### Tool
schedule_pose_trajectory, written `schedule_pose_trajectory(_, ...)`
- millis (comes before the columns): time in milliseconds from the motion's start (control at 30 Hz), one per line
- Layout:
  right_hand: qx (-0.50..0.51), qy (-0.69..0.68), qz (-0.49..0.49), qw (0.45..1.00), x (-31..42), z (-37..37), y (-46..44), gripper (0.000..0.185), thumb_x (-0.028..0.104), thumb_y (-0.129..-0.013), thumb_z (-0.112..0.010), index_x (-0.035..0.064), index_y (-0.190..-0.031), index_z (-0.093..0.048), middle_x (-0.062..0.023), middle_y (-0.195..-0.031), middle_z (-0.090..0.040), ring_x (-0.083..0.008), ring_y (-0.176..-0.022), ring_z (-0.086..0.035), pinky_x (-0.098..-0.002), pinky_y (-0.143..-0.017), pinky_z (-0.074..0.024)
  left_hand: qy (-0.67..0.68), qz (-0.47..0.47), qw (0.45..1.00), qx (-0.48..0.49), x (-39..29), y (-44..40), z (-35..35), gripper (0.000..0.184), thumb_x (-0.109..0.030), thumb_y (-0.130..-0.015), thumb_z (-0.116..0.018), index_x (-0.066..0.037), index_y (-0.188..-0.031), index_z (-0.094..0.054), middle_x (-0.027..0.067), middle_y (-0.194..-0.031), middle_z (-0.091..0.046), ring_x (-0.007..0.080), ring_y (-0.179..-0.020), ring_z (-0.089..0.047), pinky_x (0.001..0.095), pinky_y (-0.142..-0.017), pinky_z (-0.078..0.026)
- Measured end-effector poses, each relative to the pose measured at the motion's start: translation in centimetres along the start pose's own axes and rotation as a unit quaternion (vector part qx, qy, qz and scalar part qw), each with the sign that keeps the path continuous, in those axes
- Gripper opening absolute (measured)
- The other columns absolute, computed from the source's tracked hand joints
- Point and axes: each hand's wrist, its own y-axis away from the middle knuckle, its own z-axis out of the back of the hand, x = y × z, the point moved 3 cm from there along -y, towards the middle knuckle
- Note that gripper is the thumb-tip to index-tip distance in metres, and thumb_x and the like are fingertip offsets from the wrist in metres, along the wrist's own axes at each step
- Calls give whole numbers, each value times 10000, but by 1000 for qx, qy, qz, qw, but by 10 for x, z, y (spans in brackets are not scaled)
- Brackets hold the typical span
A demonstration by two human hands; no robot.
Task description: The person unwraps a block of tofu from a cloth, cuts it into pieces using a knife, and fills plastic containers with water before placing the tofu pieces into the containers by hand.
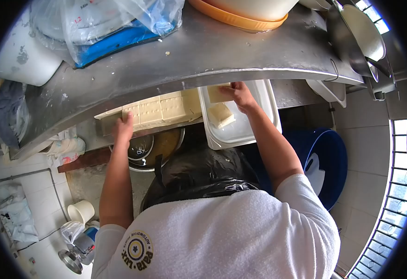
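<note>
While left hand [123,130] touches slabs [162,109], outstretched right hand [241,96] grips block [217,94].

- The left arm [115,186] reached forward, nearly straight, its forearm bare.
- The left hand [123,130] was turned with its thumb [129,117] uppermost and pointing forward, the rest of its digits largely out of sight.
- The right arm [278,142] slanted forward and inward, also bare.
- The right hand [241,96] angled leftward, its fingers [227,89] bent in a grip.
- Both hands were well apart, the right farther forward.
</note>
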Motion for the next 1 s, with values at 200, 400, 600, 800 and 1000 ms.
schedule_pose_trajectory(200,103,61,-102,987,-7,-3,-14,510,204,-914,-815,-29,-1320,-614,-105,-1183,-697,-223,-1074,-664,-379,-964,-528,116,44,988,95,-45,31,-2,850,-606,-953,-690,23,-1487,-486,256,-1496,-548,396,-1373,-547,543,-1129,-413)
schedule_pose_trajectory(400,37,248,-89,964,-41,1,-5,371,256,-987,-732,-14,-1234,-672,-104,-1094,-729,-202,-956,-684,-386,-857,-569,363,257,862,245,-19,-6,7,606,-472,-912,-796,-140,-1386,-617,99,-1370,-644,298,-1229,-593,539,-968,-455)
schedule_pose_trajectory(600,-23,301,-106,947,-26,-15,19,457,328,-932,-747,-28,-1206,-663,-181,-1079,-733,-242,-963,-699,-408,-838,-570,290,120,929,197,-17,6,-2,590,-405,-892,-829,-103,-1351,-612,80,-1277,-678,262,-1132,-635,463,-879,-509)
schedule_pose_trajectory(800,-171,410,87,892,-25,-16,28,553,269,-916,-769,-46,-1325,-571,-282,-1312,-644,-409,-1172,-655,-487,-982,-529,465,80,850,232,39,3,4,485,-277,-958,-755,-75,-1368,-590,98,-1270,-686,265,-1079,-685,440,-830,-589)
schedule_pose_trajectory(1000,-81,329,134,931,25,-120,39,497,191,-921,-788,-1,-1328,-577,-263,-1262,-640,-403,-1133,-653,-475,-937,-549,587,47,762,270,-8,42,17,395,-241,-1002,-688,-57,-1343,-614,107,-1282,-692,285,-1136,-687,491,-891,-590)
